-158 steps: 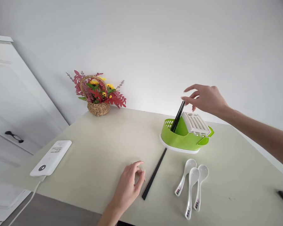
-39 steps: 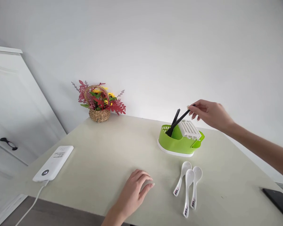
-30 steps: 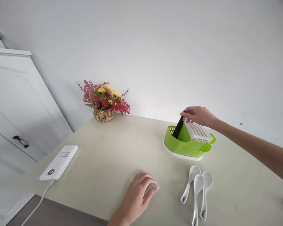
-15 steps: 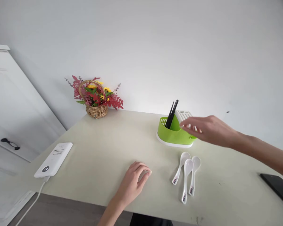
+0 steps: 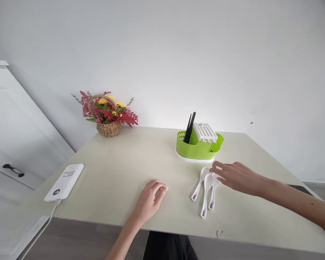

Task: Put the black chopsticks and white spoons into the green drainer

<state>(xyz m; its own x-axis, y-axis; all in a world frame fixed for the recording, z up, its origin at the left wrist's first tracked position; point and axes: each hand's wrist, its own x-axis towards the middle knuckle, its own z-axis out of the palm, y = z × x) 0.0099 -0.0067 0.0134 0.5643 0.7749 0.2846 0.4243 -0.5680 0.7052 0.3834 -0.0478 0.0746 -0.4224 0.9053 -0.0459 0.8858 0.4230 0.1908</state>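
Three white spoons lie side by side on the table [image 5: 135, 159]: a left spoon [image 5: 199, 186], a middle spoon [image 5: 206, 193] and a right spoon [image 5: 213, 195]. My right hand [image 5: 236, 176] is over the bowl end of the right spoon and partly hides it. Its fingers are apart, with nothing held; whether they touch the spoon I cannot tell. My left hand [image 5: 148, 198] rests on the table left of the spoons, fingers loosely bent and thumb apart, holding nothing. Behind the spoons stands a green utensil holder [image 5: 193, 151] with black chopsticks [image 5: 189, 129] leaning upright in its left compartment.
A wicker basket [image 5: 109, 129] of artificial flowers sits at the back left by the wall. Near the left edge lies a white power bank [image 5: 65, 182] with a cable [image 5: 44, 227] hanging down. A dark phone [image 5: 300, 189] is partly hidden behind my right forearm.
My right hand has come down from in front of the utensil holder to the spoons. The left hand stays resting on the table. The view has shifted slightly.
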